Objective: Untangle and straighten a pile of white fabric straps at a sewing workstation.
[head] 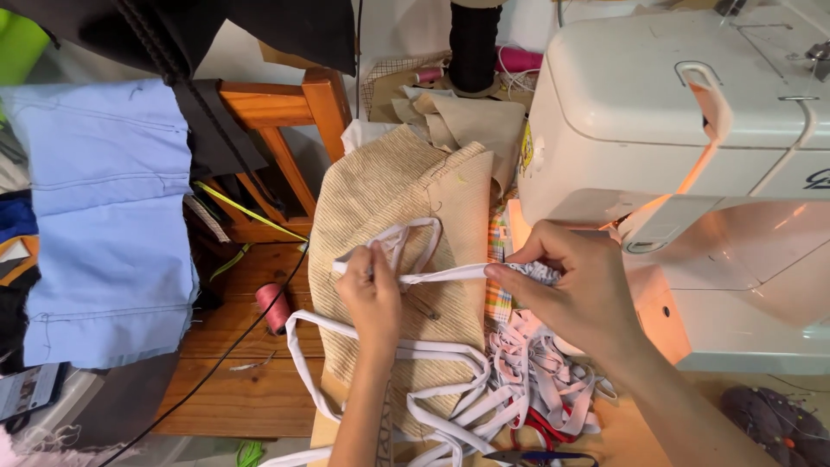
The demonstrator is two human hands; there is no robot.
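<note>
My left hand (373, 294) pinches a white elastic band (441, 275) over a beige ribbed fabric (389, 199). My right hand (575, 290) grips the same band further right, close to the lit needle area of a white sewing machine (683, 147). The band is stretched flat between the two hands. A loop of it curls up behind my left hand. More of the white band lies in a loose tangle (510, 380) below my right wrist, over a red-handled pair of scissors (545, 431). The needle itself is hidden by my right hand.
A pink thread spool (272, 307) lies on the wooden table (242, 389) to the left. Light blue cloth (108, 216) hangs at far left beside a wooden chair frame (285, 112). A black thread cone (474, 43) stands behind. A dark pincushion (774, 424) sits bottom right.
</note>
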